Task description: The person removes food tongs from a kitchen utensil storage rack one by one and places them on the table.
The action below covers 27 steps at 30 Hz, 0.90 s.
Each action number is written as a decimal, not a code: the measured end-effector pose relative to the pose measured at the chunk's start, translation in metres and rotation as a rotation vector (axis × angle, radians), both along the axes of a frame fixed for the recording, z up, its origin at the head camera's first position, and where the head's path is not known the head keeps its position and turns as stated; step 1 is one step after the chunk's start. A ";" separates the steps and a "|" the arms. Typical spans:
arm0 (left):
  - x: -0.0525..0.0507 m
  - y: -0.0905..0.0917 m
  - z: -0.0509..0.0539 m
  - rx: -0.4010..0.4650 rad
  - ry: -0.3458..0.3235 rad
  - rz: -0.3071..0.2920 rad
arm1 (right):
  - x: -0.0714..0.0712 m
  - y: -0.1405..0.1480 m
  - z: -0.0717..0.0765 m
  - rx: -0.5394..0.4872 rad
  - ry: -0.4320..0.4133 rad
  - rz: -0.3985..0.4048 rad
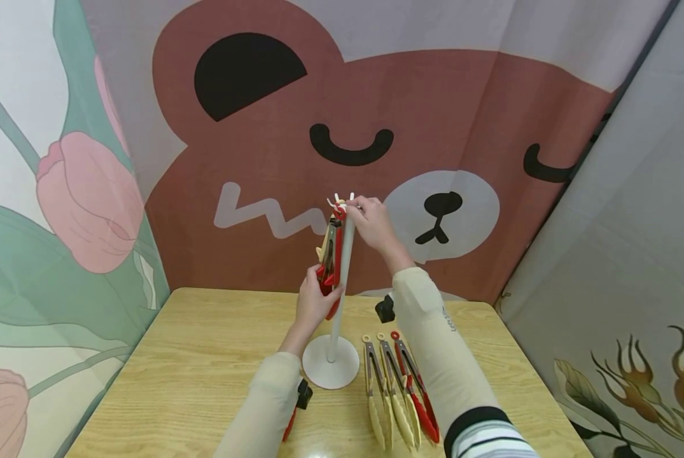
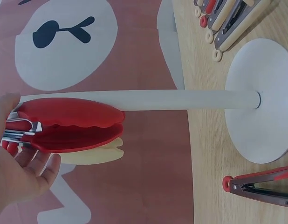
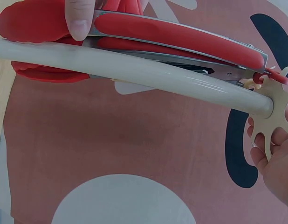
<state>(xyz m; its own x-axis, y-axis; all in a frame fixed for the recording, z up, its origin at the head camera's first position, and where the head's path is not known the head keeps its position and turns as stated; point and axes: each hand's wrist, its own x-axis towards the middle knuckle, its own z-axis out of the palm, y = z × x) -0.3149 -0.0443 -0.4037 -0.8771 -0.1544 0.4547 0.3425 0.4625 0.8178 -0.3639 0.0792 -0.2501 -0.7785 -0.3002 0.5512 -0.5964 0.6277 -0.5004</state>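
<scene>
A white stand (image 1: 331,375) with a round base and upright pole rises from the table. Red tongs (image 3: 181,39) hang along the pole, their red ring at the hooked top (image 3: 263,123). My left hand (image 1: 314,299) holds these tongs low down, near the red scalloped heads (image 2: 72,112); its thumb lies across them in the right wrist view. Beige tongs (image 2: 92,156) show partly behind the red ones. At the top of the stand, my right hand (image 1: 376,224) grips the hooked piece, with some fingers hidden behind it.
Right of the base, two beige tongs (image 1: 374,413) and red tongs (image 1: 424,407) lie side by side on the wooden table (image 1: 216,356). Other red tongs (image 2: 256,184) lie left of the base, mostly behind my left sleeve in the head view. A bear-patterned cloth (image 1: 250,152) hangs behind.
</scene>
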 end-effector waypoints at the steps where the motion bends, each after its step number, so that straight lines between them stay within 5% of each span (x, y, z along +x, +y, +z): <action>1: 0.000 0.000 0.000 0.002 -0.002 -0.001 | 0.000 0.000 0.000 0.000 -0.002 0.000; 13: 0.001 -0.001 -0.004 0.064 0.012 -0.009 | 0.001 0.001 0.000 -0.013 0.007 0.002; 24: 0.002 -0.002 -0.015 0.191 0.061 -0.069 | 0.001 0.001 0.000 -0.007 0.013 -0.009; 27: 0.008 -0.004 -0.012 0.261 0.081 -0.127 | 0.001 0.000 0.000 -0.007 -0.001 -0.004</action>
